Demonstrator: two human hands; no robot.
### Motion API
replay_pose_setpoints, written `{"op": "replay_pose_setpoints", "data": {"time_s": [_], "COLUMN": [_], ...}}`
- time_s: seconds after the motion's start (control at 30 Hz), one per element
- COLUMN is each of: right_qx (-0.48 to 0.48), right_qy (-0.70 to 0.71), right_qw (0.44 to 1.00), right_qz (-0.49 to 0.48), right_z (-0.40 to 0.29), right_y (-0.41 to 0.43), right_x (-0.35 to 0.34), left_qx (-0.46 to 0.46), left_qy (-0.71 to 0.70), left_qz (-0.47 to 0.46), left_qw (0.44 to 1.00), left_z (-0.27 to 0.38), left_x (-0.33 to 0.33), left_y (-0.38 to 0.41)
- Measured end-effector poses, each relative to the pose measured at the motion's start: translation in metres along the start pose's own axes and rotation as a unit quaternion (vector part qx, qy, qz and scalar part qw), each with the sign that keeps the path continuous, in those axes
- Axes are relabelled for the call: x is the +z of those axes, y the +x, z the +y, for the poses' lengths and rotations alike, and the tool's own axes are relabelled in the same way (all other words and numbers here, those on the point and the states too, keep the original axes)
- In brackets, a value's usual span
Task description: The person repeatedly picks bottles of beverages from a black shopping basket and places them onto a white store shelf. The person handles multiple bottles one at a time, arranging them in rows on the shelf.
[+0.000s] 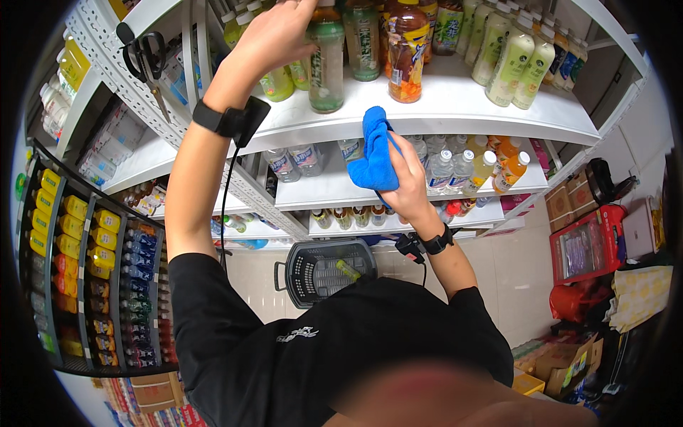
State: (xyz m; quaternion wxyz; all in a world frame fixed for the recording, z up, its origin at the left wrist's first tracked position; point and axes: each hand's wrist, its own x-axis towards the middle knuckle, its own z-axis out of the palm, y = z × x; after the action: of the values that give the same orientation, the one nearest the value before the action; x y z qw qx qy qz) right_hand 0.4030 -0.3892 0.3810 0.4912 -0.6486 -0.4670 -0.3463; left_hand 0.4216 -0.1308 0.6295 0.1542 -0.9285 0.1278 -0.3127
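In front of the shelf edge, my right hand (408, 184) grips a folded blue cloth (378, 155). My left hand (280, 34) is raised at the upper shelf (443, 109), beside a green-tinted bottle (326, 64); its fingertips run towards the top rim, and whether they touch the bottle's cap cannot be told. A bottle of amber drink with a yellow cap (408, 58) stands near the shelf's front, above the cloth. Green bottles stand behind my left hand. Pale green bottles (504, 64) are grouped further right. Both wrists wear black straps with small devices and cables.
Lower shelves hold clear bottles (442, 168) and orange drinks (511, 171). A dark plastic basket (331, 272) on the floor holds one green bottle (348, 270). Scissors (147, 66) hang on the left upright. A stocked drinks rack (88, 256) stands left; cartons (565, 363) lie lower right.
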Motion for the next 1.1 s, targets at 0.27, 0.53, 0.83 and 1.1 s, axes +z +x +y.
{"op": "replay_pose_setpoints", "data": {"time_s": [0.27, 0.53, 0.83, 1.1], "right_qx": [-0.001, 0.035, 0.019, 0.015], "right_qy": [-0.005, 0.028, 0.018, 0.004], "right_qw": [1.0, 0.999, 0.999, 0.999], "right_qz": [0.023, 0.0, -0.018, -0.033], "right_z": [0.015, 0.024, 0.026, 0.023], "right_y": [0.011, -0.002, -0.004, -0.003], "right_x": [-0.001, 0.004, -0.006, -0.02], "left_qx": [-0.056, -0.163, -0.207, -0.194], "left_qy": [-0.079, -0.131, -0.25, -0.033], "left_qz": [-0.008, 0.132, 0.183, 0.068], "left_qw": [0.995, 0.969, 0.928, 0.978], "left_z": [0.021, 0.066, 0.043, 0.046], "left_x": [0.06, 0.096, 0.115, 0.037], "left_y": [0.006, -0.007, -0.017, -0.009]}}
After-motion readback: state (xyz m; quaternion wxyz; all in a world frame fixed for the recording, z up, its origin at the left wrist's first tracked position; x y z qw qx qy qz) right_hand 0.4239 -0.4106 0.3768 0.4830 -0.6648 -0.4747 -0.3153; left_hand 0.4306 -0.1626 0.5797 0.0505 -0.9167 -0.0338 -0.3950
